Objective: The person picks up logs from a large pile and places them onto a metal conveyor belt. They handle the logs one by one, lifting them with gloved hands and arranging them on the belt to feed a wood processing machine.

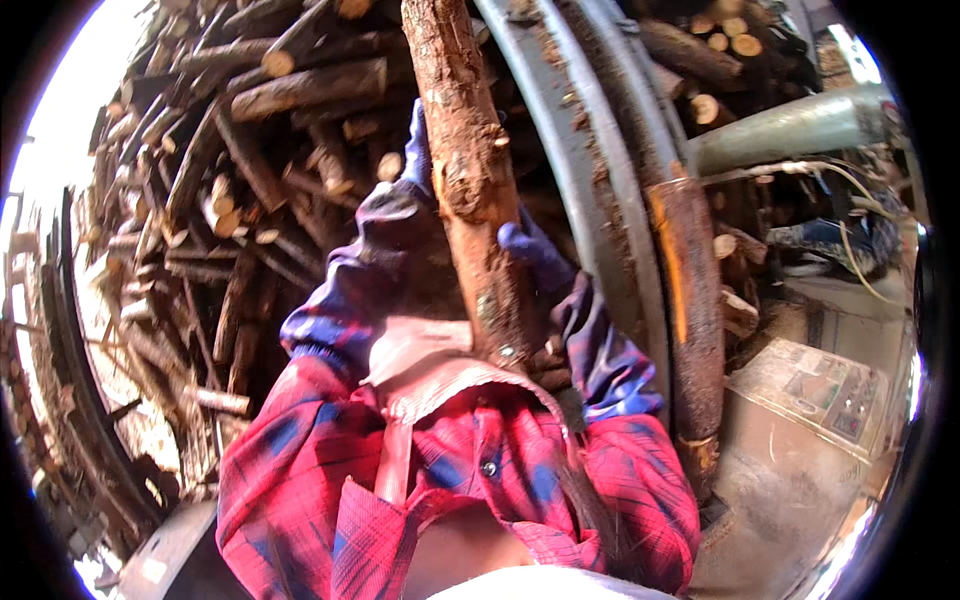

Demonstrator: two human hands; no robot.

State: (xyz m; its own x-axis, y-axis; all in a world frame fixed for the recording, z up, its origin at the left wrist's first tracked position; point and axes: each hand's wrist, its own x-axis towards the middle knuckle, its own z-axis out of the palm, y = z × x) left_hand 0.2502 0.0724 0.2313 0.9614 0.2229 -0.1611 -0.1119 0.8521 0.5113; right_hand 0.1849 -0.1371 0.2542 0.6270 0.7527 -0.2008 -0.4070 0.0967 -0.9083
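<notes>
A long bark-covered log (470, 185) stands in front of me, tilted, its lower end close to my apron (430, 385). My left hand (418, 150), in a blue glove, grips its left side with a finger or thumb pointing up along the bark; the other fingers are hidden behind the wood. Lower on the right side, my right hand (537, 256), gloved in blue too, is wrapped round the log with the thumb showing. Both hands are closed on this one log.
Piled logs (310, 95) fill the left and back. Grey metal rails (570, 120) run along the right, with another log (692, 320) beside them. Further right are a grey pipe (790, 130), a thin hose (850, 240) and a dusty control box (810, 400).
</notes>
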